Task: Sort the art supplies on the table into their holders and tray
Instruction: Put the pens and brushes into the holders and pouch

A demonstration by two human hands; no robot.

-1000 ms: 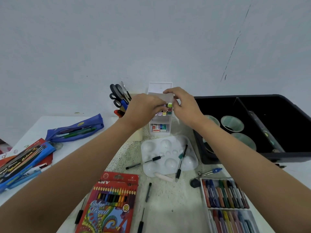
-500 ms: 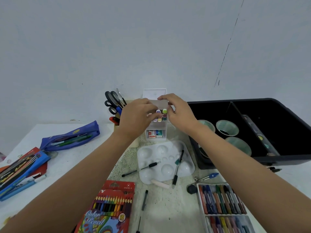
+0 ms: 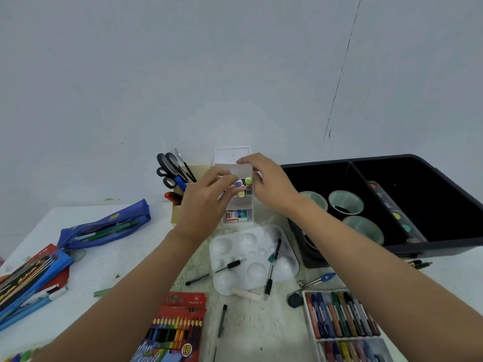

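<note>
At table level, head view:
Surface: white speckled table [image 3: 125, 259] against a pale grey wall [image 3: 183, 74] with a thin dark crack line.
White organizer [image 3: 239, 205]: stands at the table's far edge; upper tier holds upright markers [image 3: 245, 186] with coloured caps, lower drawer holds small boxed items (labels unreadable).
Left hand [image 3: 206, 205]: fingers curled at the marker caps, tips touching them; whether one marker is pinched I cannot tell.
Right hand [image 3: 269, 184]: fingers bent around the organizer's translucent top edge, thumb and forefinger closed on it.
Pencil cup [image 3: 180, 202]: just left of the organizer; holds scissors [image 3: 170, 168] and a red-tipped item.
Black bin [image 3: 392, 205]: right side, divided; holds three round green-rimmed cups.
Palette [image 3: 251, 257]: white, near the organizer; two pens lie across its wells.
Crayon tray [image 3: 339, 314]: near right, filled with mixed colours.
Coloured pencil box [image 3: 175, 327]: near centre, red.
Blue pouch [image 3: 104, 226]: left, open, pens inside.
Loose items: compass [image 3: 317, 280], white chalk [image 3: 245, 293], black pens on the bare table.
</note>
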